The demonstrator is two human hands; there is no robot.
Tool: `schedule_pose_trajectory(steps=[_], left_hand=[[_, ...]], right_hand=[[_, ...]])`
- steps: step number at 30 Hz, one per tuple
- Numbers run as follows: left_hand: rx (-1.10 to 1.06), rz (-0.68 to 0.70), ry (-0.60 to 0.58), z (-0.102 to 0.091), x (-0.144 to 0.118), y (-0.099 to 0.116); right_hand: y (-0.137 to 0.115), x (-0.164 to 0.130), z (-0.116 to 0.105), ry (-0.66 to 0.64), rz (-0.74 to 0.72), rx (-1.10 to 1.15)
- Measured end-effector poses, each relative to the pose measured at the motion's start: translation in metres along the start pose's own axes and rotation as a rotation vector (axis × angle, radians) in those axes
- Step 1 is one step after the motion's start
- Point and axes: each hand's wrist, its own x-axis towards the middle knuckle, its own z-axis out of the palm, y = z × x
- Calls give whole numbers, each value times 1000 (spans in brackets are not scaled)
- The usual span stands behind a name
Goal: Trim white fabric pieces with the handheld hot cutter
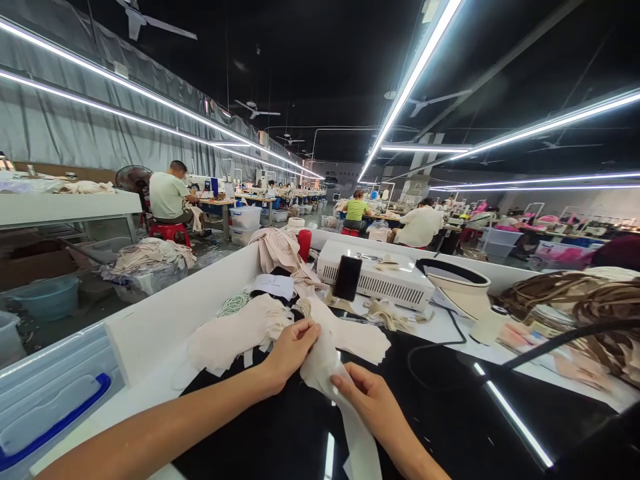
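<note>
Between my two hands hangs a pale cream fabric piece (323, 357), held above a glossy black work surface (425, 413). My left hand (291, 347) pinches its upper edge between thumb and fingers. Lower down and to the right, my right hand (367, 393) grips the same piece, thumb on top. A long whitish strip (360, 437) runs down from near the right hand toward the bottom of the view; I cannot tell whether it is joined to the piece. Stacked cream fabric pieces (230, 337) lie left of my hands, and another cream stack (363, 340) lies just behind them.
A white vented machine box (380, 273) stands at the back with a phone (347, 279) against it. Rolled cream band (463, 290), a thread cone (493, 325) and brown straps (575, 300) sit right. A black cable (575, 333) crosses there. Co-workers (167, 193) sit beyond.
</note>
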Motion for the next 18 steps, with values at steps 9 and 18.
schedule_pose_trajectory(steps=[9, 18], left_hand=[[-153, -171, 28, -12, 9, 5], [-194, -227, -2, -21, 11, 11]], right_hand=[[18, 0, -19, 3, 48, -91], [19, 3, -27, 61, 52, -115]])
